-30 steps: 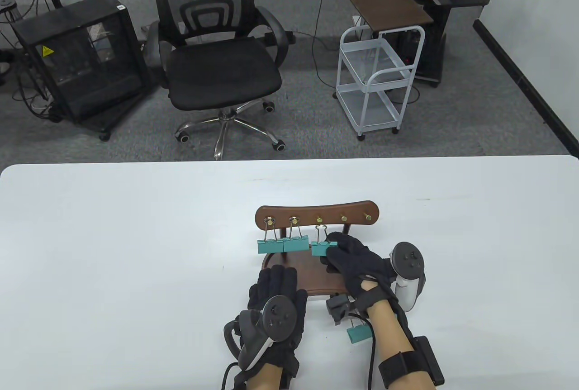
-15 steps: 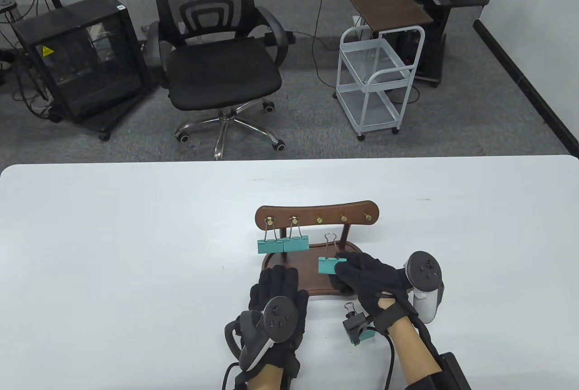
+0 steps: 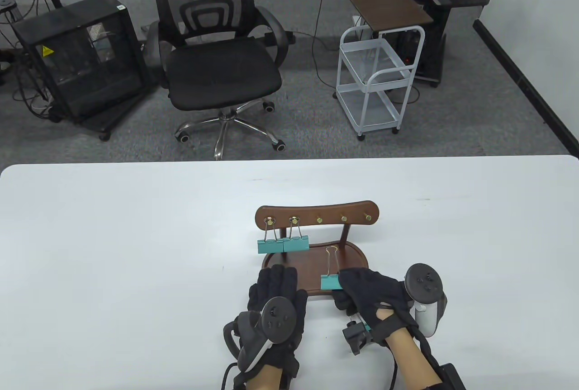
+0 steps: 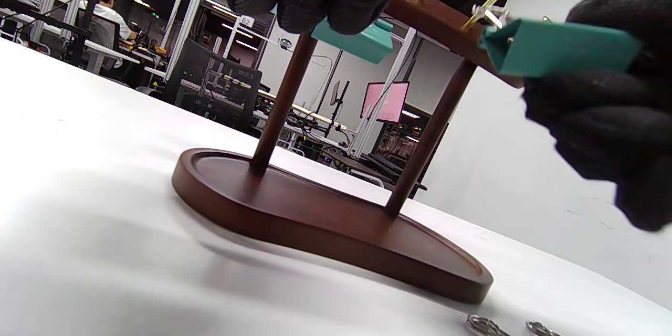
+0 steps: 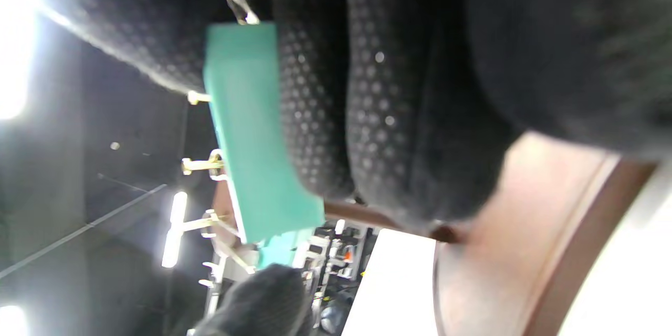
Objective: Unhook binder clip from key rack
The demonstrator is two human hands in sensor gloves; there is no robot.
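The brown wooden key rack (image 3: 316,216) stands on its oval base (image 3: 312,263). Two teal binder clips (image 3: 270,245) (image 3: 295,244) hang from its two leftmost hooks; the other hooks are bare. My right hand (image 3: 357,288) pinches a third teal binder clip (image 3: 330,282) off the rack, above the base's front edge, its wire handle pointing up. That clip also shows in the left wrist view (image 4: 556,44) and the right wrist view (image 5: 252,131). My left hand (image 3: 277,288) rests with fingers spread on the base's front left.
Another teal clip (image 3: 365,327) lies on the white table (image 3: 135,249) under my right wrist, mostly hidden. Its wire loops (image 4: 488,325) show at the bottom of the left wrist view. Beyond the table's far edge stand an office chair (image 3: 221,68) and a white cart (image 3: 375,82).
My right hand lifted the clip off the third hook and drew it toward me and down to the base's front edge. My left hand stayed put.
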